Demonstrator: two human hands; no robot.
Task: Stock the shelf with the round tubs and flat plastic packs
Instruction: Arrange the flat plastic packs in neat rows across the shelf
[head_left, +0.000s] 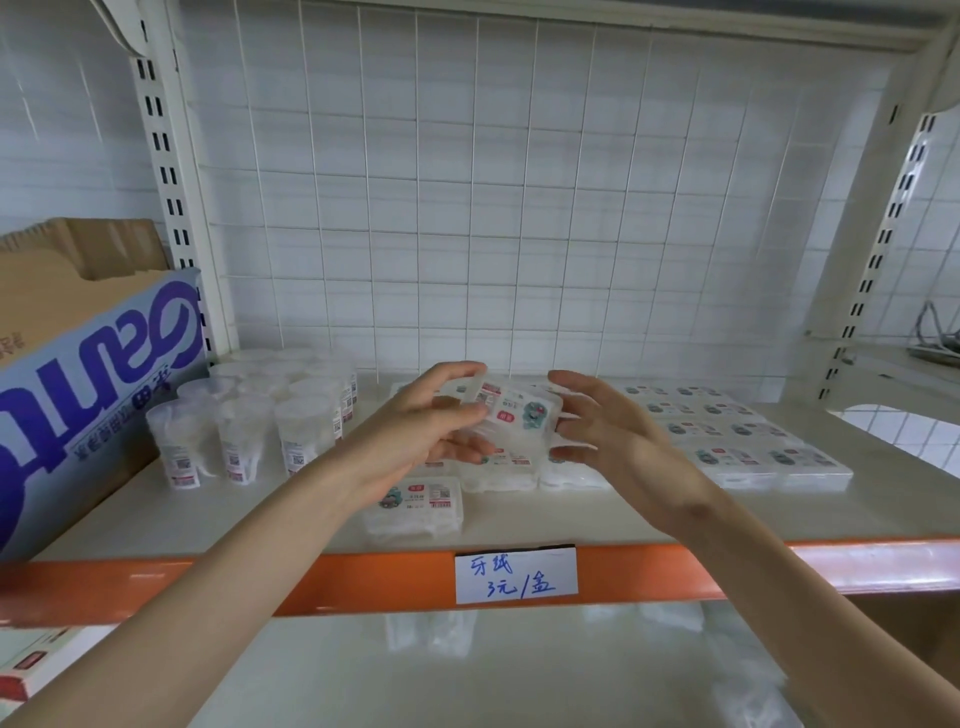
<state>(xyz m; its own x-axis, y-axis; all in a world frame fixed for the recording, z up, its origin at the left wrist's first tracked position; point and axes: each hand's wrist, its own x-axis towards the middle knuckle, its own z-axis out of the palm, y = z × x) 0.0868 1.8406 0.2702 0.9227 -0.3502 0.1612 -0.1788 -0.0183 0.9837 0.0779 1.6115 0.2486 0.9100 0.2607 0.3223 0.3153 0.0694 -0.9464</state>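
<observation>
Spanning the view, the shelf (649, 519) carries a printed cardboard box (93, 374) at its left end. Rows of flat packs (737, 441) lie on its right half, and a cluster of round tubs (260, 415) stands just beside the box. Above the middle, the left hand (436, 421) grips the left end of the held pack (519, 410), thumb on top and fingers curled beneath. The right hand (613, 431) has its fingers spread, tips touching the pack's right end. Below lies a single pack (415, 504), near a handwritten label (516, 575).
</observation>
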